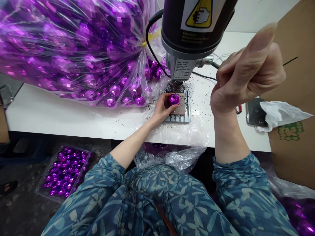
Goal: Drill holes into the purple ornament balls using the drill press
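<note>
The left grip (163,109) is closing thumb and fingers around a faceted purple ball (175,99), which is sitting on a brown block (181,107) directly under the drill press (188,39); the right grip (248,70) is curling tightly round the press's feed handle (213,64), thumb lying outside. The block is resting on a slotted metal base (188,116), whose near edge is lying close to the front edge of the white surface (73,118), with crumpled clear plastic (184,157) spilling over between them. Open strips of surface are running leftward between a bulging bag (81,62) and the front edge, and rightward from the base toward a phone (254,111) and white tissue (283,113). A cardboard box (292,154) is bounding the right side. Dark specks are scattering around the base. The clear bag, gathering at a yellow tie (144,43), is holding many purple balls and filling the back left. Below the edge, a clear tray (39,188) is standing on the floor, brimming with smaller-looking purple balls.
</note>
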Action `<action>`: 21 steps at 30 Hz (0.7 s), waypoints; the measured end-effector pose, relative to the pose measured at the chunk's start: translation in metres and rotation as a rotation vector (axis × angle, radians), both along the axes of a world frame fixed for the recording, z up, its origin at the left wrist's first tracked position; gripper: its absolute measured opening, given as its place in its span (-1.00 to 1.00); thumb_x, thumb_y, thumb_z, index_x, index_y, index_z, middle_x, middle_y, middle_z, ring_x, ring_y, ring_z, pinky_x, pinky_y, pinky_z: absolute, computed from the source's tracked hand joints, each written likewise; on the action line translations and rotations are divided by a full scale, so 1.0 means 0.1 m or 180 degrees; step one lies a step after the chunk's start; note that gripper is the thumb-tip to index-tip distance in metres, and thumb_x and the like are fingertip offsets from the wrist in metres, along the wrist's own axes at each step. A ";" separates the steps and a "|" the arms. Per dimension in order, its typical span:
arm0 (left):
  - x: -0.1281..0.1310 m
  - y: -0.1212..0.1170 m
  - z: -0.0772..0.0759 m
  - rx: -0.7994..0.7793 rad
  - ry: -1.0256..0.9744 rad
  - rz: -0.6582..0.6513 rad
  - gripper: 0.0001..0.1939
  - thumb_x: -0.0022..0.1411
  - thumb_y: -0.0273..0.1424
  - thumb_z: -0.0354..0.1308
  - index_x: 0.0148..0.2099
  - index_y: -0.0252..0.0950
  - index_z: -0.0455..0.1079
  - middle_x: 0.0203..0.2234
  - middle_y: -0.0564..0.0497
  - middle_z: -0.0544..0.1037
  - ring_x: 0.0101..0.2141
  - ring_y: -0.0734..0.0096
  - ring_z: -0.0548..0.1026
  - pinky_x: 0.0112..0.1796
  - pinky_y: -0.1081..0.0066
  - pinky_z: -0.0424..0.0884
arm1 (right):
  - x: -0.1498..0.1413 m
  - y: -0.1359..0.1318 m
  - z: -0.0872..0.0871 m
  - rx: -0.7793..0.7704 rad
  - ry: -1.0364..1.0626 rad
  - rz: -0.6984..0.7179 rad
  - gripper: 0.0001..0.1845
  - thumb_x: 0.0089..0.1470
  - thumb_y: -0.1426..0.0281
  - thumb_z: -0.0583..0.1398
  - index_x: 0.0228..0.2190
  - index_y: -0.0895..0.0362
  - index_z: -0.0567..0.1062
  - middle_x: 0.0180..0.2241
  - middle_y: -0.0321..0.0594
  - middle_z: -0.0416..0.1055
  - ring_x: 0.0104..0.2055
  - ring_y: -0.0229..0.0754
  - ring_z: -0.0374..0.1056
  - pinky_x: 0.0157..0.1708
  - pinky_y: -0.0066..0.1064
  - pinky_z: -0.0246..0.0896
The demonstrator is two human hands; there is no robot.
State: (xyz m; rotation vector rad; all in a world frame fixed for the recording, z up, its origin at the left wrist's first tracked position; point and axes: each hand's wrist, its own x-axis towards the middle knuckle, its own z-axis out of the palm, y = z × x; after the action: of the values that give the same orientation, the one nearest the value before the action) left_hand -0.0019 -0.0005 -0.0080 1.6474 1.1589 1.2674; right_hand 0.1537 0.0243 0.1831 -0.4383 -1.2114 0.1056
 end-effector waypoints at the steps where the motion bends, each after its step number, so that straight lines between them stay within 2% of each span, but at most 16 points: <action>1: 0.00 0.00 -0.01 -0.0008 0.0015 0.0010 -0.33 0.31 0.07 0.38 0.26 -0.17 0.31 0.12 -0.16 0.58 0.13 0.09 0.60 0.17 0.05 0.55 | 0.00 -0.01 -0.01 -0.0043 0.0025 -0.0019 -0.70 0.31 0.16 0.21 -0.30 -0.02 0.71 -0.67 -0.50 0.17 -0.63 -0.64 0.17 -0.54 -0.60 -0.06; 6: 0.00 0.02 -0.03 -0.0002 0.0092 0.0040 -0.31 0.31 0.08 0.38 0.28 -0.16 0.31 0.13 -0.16 0.57 0.15 0.07 0.57 0.19 0.04 0.52 | 0.00 -0.06 -0.05 -0.0292 0.0033 -0.0298 -0.51 0.25 -0.09 0.21 -0.51 -0.02 0.56 -0.73 -0.42 0.12 -0.69 -0.43 0.12 -0.64 -0.36 -0.05; 8: 0.00 0.01 -0.03 0.0003 0.0101 0.0084 -0.32 0.31 0.06 0.39 0.28 -0.17 0.32 0.12 -0.16 0.58 0.14 0.07 0.58 0.18 0.05 0.52 | 0.00 -0.06 -0.07 -0.0326 0.0041 -0.0413 -0.42 0.24 -0.13 0.19 -0.59 0.01 0.48 -0.74 -0.41 0.08 -0.70 -0.42 0.10 -0.65 -0.34 -0.04; 12: 0.01 0.00 -0.02 -0.0025 0.0071 0.0111 -0.36 0.31 0.02 0.40 0.26 -0.18 0.34 0.09 -0.16 0.59 0.11 0.08 0.60 0.14 0.06 0.55 | 0.00 -0.03 -0.15 -0.0042 0.0041 -0.0126 -0.37 0.32 0.06 0.22 -0.69 0.11 0.32 -0.75 -0.41 0.07 -0.71 -0.45 0.14 -0.65 -0.40 -0.06; 14: 0.02 0.00 -0.01 -0.0025 0.0056 0.0118 -0.36 0.31 0.02 0.40 0.25 -0.19 0.34 0.08 -0.16 0.59 0.10 0.09 0.60 0.13 0.07 0.55 | 0.01 0.01 -0.20 0.0097 0.0028 -0.0113 -0.36 0.34 0.09 0.20 -0.70 0.12 0.28 -0.77 -0.41 0.05 -0.73 -0.46 0.09 -0.68 -0.41 -0.09; 17: 0.02 0.00 -0.01 0.0013 0.0063 0.0151 -0.36 0.30 0.02 0.41 0.24 -0.20 0.35 0.10 -0.17 0.59 0.12 0.09 0.59 0.15 0.08 0.54 | 0.03 0.06 -0.25 0.0218 0.0027 -0.0183 -0.38 0.35 0.12 0.19 -0.69 0.10 0.28 -0.77 -0.42 0.01 -0.74 -0.45 0.03 -0.70 -0.41 -0.10; 21: 0.03 0.00 0.00 0.0013 0.0085 0.0182 -0.35 0.29 0.03 0.41 0.23 -0.18 0.35 0.10 -0.16 0.59 0.12 0.10 0.59 0.15 0.09 0.54 | 0.06 0.09 -0.33 0.0484 -0.0022 -0.0011 -0.45 0.38 0.24 0.16 -0.66 0.09 0.32 -0.76 -0.43 0.01 -0.74 -0.44 0.06 -0.71 -0.43 -0.07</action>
State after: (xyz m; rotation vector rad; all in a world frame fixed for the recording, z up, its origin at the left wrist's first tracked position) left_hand 0.0007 -0.0008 -0.0081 1.6493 1.2282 1.2874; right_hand 0.1594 0.0338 0.1504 -0.3080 -1.2159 0.0087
